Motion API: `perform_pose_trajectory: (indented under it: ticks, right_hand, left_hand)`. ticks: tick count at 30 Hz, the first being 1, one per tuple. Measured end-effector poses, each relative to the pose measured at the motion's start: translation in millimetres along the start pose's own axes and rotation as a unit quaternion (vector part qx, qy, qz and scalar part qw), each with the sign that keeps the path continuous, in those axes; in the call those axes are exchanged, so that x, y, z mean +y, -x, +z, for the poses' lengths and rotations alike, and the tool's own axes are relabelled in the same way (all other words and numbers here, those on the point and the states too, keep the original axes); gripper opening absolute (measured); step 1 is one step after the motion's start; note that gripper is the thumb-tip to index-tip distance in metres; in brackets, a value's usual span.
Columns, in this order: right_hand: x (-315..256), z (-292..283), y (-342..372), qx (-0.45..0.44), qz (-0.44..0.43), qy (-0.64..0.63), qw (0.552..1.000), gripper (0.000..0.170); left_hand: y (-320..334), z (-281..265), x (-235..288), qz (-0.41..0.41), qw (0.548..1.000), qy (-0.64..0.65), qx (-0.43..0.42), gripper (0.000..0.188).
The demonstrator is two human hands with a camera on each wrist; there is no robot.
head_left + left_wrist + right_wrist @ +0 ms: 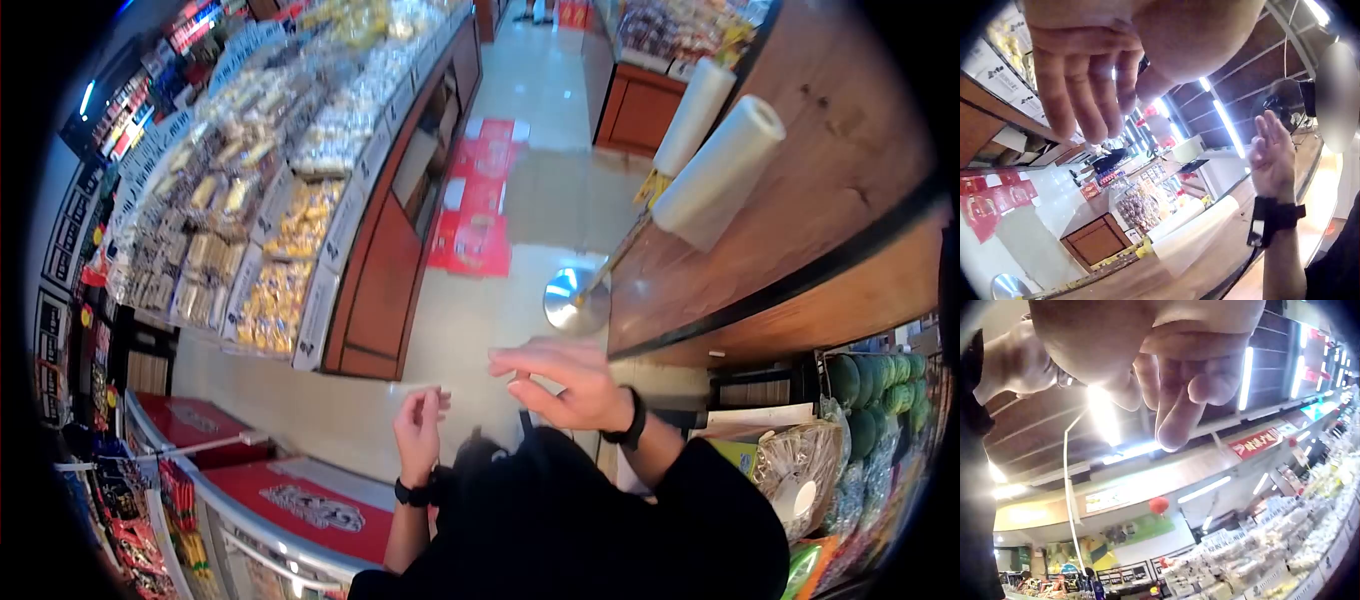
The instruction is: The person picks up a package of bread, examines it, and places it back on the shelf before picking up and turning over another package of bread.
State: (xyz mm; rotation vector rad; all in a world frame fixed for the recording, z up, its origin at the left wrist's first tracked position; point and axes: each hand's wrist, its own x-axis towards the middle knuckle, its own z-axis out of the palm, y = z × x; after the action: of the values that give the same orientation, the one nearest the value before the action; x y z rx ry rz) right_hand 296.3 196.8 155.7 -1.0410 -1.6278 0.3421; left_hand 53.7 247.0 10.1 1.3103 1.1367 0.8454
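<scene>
My left hand (420, 430) is raised in front of my body, its fingers loosely bent around nothing. To its right and a little higher, my right hand (565, 385) reaches across with relaxed, nearly straight fingers. Black bands circle both wrists. Between the two hands there is a gap, and neither touches any goods. In the left wrist view, the fingers (1094, 94) of the left hand hang free, with the right hand (1274, 156) beyond. The right wrist view shows the right hand's fingers (1179, 412) loosely bent, also holding nothing.
A long display stand (375, 290) bears trays of wrapped snacks (275, 300) at left. Plastic bag rolls (720, 175) on a pole with a round metal base (577, 300) stand ahead right, beside a wooden panel (830, 190). Red sheets (475, 215) lie on the floor; a red-topped freezer (310, 505) is lower left.
</scene>
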Motion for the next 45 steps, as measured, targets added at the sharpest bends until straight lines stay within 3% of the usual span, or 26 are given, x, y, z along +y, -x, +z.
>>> perform_pose_trajectory:
  ticks: [2,3,6,8,13,19,23,30,38,41,45]
  right_hand:
    - [-3,-18,-39,-0.007,-0.091,0.001,0.996,0.033]
    - [-2,-24,-55,-0.012,-0.129,0.005,0.992,0.033]
    - [0,-29,-82,-0.023,-0.180,-0.004,0.983,0.032]
    - [12,-26,-96,-0.035,-0.185,-0.008,0.982,0.031]
    - [58,-11,-147,-0.065,-0.194,-0.002,0.979,0.029]
    - [119,19,-232,-0.075,-0.197,0.019,0.977,0.027]
    - [149,42,-273,-0.076,-0.191,0.019,0.978,0.025]
    - [195,47,-334,-0.076,-0.202,0.009,0.976,0.022]
    - [254,26,-380,-0.094,-0.213,-0.025,0.972,0.020]
    - [284,11,-402,-0.104,-0.234,-0.047,0.965,0.019]
    - [319,-14,-441,-0.105,-0.262,-0.090,0.955,0.017]
  left_hand:
    - [-12,4,2,-0.007,1.000,-0.025,-0.004,0.026]
    - [-18,7,5,0.054,0.996,-0.065,-0.008,0.025]
    - [-48,14,-13,-0.059,0.997,0.013,0.037,0.025]
    - [-69,9,-29,-0.101,0.992,0.056,0.049,0.025]
    - [-140,24,-7,-0.061,0.998,0.026,0.021,0.026]
    - [-251,14,25,-0.088,0.996,0.002,-0.036,0.027]
    - [-322,13,24,-0.079,0.994,0.023,-0.074,0.027]
    - [-393,17,27,-0.066,0.990,0.039,-0.118,0.027]
    - [-457,38,30,-0.081,0.994,0.007,-0.078,0.025]
    - [-487,41,48,-0.017,0.993,-0.069,-0.095,0.031]
    - [-515,64,78,0.000,1.000,-0.002,-0.020,0.024]
